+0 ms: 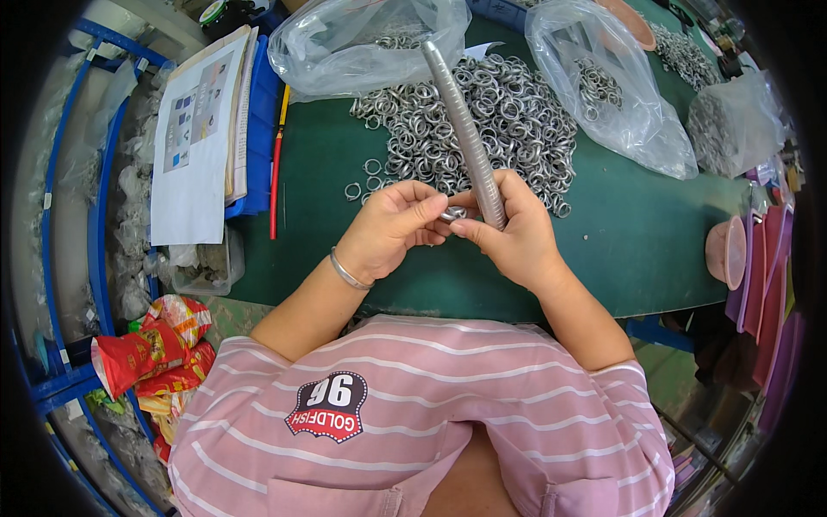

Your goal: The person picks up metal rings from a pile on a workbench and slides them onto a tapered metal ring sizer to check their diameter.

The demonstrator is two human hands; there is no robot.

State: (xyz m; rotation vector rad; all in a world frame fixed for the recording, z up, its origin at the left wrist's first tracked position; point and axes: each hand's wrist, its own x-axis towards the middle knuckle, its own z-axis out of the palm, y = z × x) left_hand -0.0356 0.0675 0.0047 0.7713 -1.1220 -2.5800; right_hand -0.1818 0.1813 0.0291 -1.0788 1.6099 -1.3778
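Note:
My left hand (395, 227), with a silver bangle (350, 269) on the wrist, pinches a silver-coloured metal ring (454, 213) between thumb and fingers. The thumb and forefinger of my right hand (517, 229) touch the ring's other side. That same hand also grips the thick end of a tapered metal ring mandrel (466, 132), marked with graduation lines. The mandrel tilts up and away, its narrow tip above a heap of metal rings (481, 116). A few loose rings (371, 168) lie left of the heap, near my left fingertips.
Clear plastic bags (368, 48) (614, 90) holding rings flank the heap on the green tabletop (614, 271). Left are a red pencil-like stick (276, 187), a blue tray (258, 142) with papers (200, 142), and blue shelving (100, 207). A pink cup (727, 252) stands at right.

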